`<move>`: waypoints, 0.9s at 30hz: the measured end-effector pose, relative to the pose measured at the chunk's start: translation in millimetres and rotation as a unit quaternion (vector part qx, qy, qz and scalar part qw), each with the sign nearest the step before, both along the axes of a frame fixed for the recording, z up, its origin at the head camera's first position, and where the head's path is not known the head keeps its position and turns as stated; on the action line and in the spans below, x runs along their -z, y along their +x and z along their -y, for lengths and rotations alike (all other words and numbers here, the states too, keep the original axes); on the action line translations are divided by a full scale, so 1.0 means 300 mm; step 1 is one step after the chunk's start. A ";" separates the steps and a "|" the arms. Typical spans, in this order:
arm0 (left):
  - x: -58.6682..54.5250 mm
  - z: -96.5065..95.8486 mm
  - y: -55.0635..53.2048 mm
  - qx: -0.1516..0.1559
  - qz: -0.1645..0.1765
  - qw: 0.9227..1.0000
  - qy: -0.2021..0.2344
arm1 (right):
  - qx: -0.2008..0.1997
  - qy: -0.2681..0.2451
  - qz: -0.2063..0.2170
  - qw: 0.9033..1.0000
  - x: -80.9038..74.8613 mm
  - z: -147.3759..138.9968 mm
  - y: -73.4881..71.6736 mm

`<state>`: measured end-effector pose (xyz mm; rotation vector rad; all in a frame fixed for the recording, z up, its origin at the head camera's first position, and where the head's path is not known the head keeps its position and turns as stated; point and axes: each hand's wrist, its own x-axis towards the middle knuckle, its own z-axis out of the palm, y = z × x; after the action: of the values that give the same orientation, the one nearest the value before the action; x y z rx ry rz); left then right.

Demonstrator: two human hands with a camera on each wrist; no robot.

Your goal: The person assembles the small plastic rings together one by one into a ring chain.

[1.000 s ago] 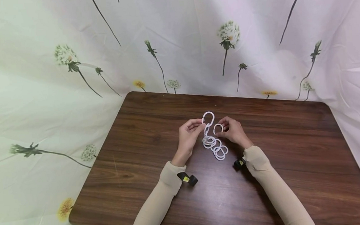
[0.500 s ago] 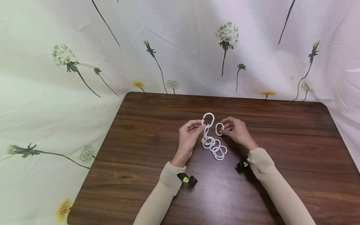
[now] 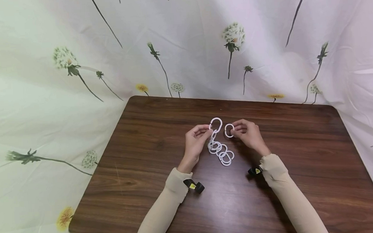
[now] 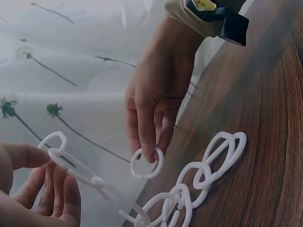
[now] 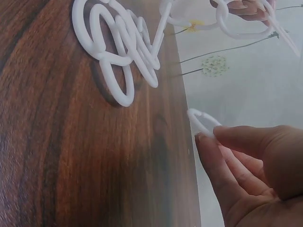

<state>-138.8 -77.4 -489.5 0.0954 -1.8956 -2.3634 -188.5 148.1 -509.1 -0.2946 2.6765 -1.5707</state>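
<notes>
My left hand [image 3: 195, 144] pinches the raised end link of a white plastic chain [image 3: 214, 147] between thumb and fingers. From there the linked rings hang down, and the lower ones lie in a heap on the table. A separate white plastic link [image 3: 229, 130] is pinched between the thumb and fingertips of my right hand [image 3: 249, 134], to the right of the chain's top. In the left wrist view this single link [image 4: 147, 163] shows a small gap in its lower edge. It stands apart from the chain [image 5: 113, 52] in the right wrist view too.
Both hands work over a brown wood-grain table [image 3: 145, 175] with rounded corners. A pale curtain [image 3: 195, 45] printed with dandelions hangs behind its far edge and along the left. Black wrist cameras [image 3: 194, 185] are strapped at both cuffs.
My right hand has drawn a little to the right and away with the single link, widening its distance from the chain. The left hand stays nearly still.
</notes>
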 end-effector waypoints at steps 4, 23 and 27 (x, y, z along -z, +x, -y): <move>-0.003 -0.002 0.007 0.003 0.002 1.000 0.001 | 0.009 -0.008 -0.002 1.000 -0.003 -0.004 0.003; -0.020 0.006 0.010 -0.014 -0.016 1.000 -0.011 | 0.021 -0.063 -0.066 0.996 -0.133 0.012 0.035; -0.027 0.006 0.013 -0.014 -0.017 1.000 -0.011 | 0.027 -0.065 -0.081 0.994 -0.160 0.023 0.048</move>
<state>-134.9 -79.2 -481.6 0.0771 -1.8927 -2.3105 -174.1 141.1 -461.0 -0.3715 2.7250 -1.8150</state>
